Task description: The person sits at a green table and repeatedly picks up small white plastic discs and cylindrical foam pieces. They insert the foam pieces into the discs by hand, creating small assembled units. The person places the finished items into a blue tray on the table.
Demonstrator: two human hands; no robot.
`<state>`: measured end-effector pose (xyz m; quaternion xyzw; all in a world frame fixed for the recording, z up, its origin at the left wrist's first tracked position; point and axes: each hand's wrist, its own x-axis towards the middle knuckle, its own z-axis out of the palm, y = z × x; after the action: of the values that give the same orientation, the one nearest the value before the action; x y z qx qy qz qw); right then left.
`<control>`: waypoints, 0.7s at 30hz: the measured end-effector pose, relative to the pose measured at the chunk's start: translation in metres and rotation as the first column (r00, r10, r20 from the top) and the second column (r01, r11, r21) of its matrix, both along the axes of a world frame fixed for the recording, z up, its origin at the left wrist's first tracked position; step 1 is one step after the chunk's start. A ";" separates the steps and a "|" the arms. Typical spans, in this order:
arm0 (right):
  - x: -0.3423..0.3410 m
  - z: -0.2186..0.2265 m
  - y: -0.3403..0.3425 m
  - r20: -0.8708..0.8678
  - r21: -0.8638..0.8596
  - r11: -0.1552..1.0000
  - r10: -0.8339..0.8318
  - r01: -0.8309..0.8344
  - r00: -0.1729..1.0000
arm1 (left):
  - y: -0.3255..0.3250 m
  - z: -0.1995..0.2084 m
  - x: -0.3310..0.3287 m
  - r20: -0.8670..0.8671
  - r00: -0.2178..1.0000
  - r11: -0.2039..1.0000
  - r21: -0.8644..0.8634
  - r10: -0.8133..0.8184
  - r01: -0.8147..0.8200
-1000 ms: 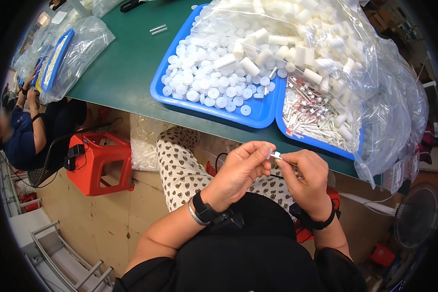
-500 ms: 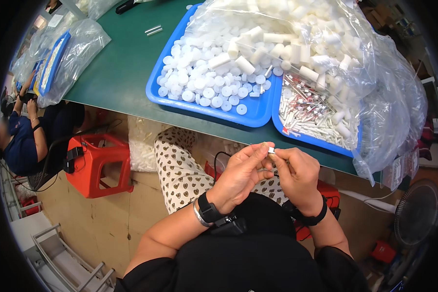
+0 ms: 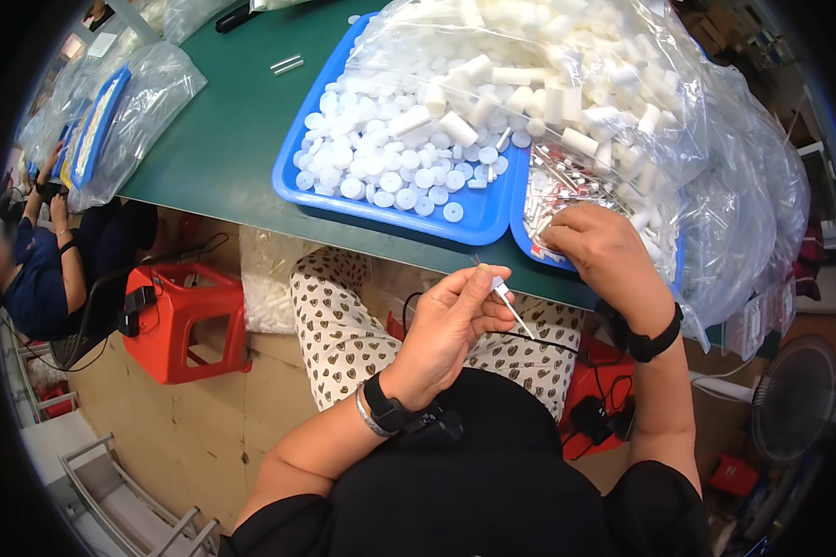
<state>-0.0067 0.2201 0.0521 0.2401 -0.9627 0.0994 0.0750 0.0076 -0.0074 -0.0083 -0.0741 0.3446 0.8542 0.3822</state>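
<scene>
My left hand [image 3: 450,320] is closed, pinching a small white block with a thin white stick [image 3: 515,309] between thumb and fingers. The stick slants down to the right, and fine hair-like strands rise above the fingertips. Over the near edge of the right blue tray [image 3: 567,266], my right hand [image 3: 599,243] reaches down with its fingers bent together. Its fingertips are among slim white and red sticks [image 3: 567,176]; what they grip is hidden. White translucent discs [image 3: 372,167] fill the left blue tray [image 3: 293,190], beside my right hand's tray.
A clear plastic bag of white cylinders [image 3: 613,74] lies across both trays on the green table [image 3: 223,121]. Two short clear tubes [image 3: 287,65] lie at the back left. Red stools [image 3: 181,320], a fan [image 3: 794,399] and a seated co-worker [image 3: 42,265] surround the table.
My right hand has left my left hand and moved up and right into the tray of sticks. My left hand keeps the small white block, and its stick now shows.
</scene>
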 end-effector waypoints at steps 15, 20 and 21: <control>0.049 -0.005 -0.028 0.080 -0.508 0.850 -0.113 0.138 0.990 | 0.000 0.015 -0.015 -0.081 0.981 0.985 0.030 0.174 -0.172; 0.052 -0.004 -0.031 0.039 -0.503 0.855 -0.121 0.124 0.992 | 0.004 0.012 -0.013 -0.083 0.978 0.982 0.016 0.191 -0.190; 0.051 -0.004 -0.031 0.020 -0.502 0.857 -0.118 0.112 0.993 | 0.004 0.012 -0.013 -0.086 0.978 0.982 0.010 0.189 -0.188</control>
<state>0.0444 0.1886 0.0480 0.1552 -0.9158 0.3405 0.1463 -0.0055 -0.0030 0.0033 -0.0692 0.3514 0.8893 0.2844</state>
